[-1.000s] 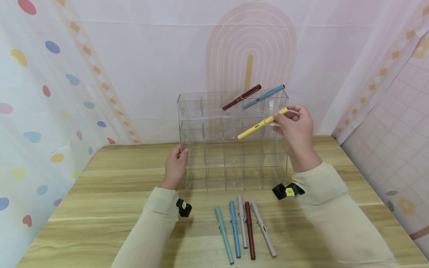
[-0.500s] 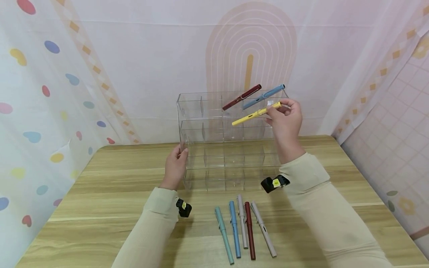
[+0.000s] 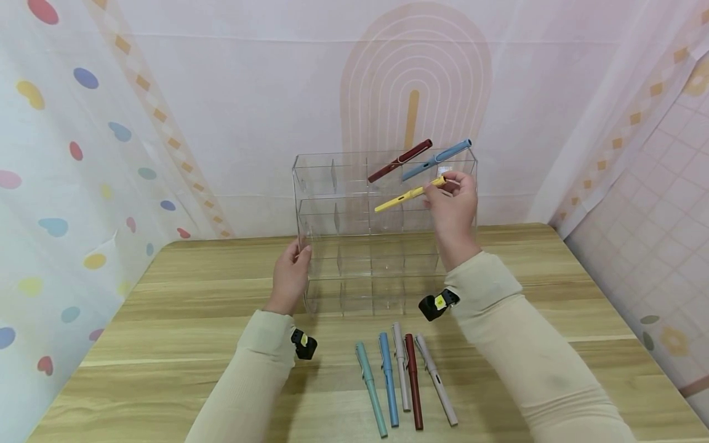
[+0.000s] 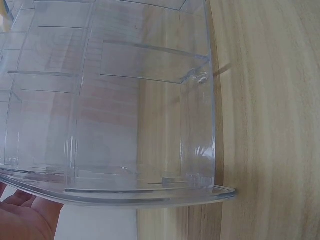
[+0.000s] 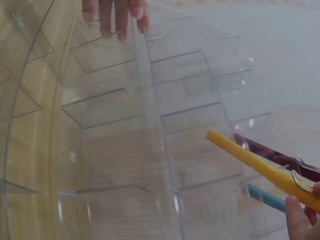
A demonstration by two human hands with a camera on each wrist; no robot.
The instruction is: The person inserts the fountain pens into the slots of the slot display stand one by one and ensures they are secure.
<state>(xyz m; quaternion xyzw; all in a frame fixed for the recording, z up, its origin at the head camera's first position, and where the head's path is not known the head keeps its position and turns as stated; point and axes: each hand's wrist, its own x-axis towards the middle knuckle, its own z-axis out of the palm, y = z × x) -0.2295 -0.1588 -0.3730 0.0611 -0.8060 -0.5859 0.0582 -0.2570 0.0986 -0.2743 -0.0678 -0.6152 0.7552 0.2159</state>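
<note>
A clear acrylic rack (image 3: 343, 235) with several divided compartments stands upright on the table. My left hand (image 3: 290, 271) grips its left side panel, thumb in front. In the left wrist view, part of that hand (image 4: 30, 217) shows at the rack's edge. My right hand (image 3: 455, 212) pinches a yellow pen (image 3: 401, 200) by its cap end, in front of the rack's upper right part; the barrel slants down to the left. Above it, a dark red pen (image 3: 400, 161) and a light blue pen (image 3: 436, 160) lean in top-row compartments, cap ends up.
On the wooden table (image 3: 194, 320) in front of the rack lie a teal pen (image 3: 371, 391), a blue pen (image 3: 389, 381), two pale grey-lilac pens and a dark red pen (image 3: 413, 381). A patterned curtain (image 3: 249, 111) hangs close behind the table.
My right hand has moved left with the yellow pen, first rising and then dipping slightly, across the rack's front. The left hand and the other pens have stayed put.
</note>
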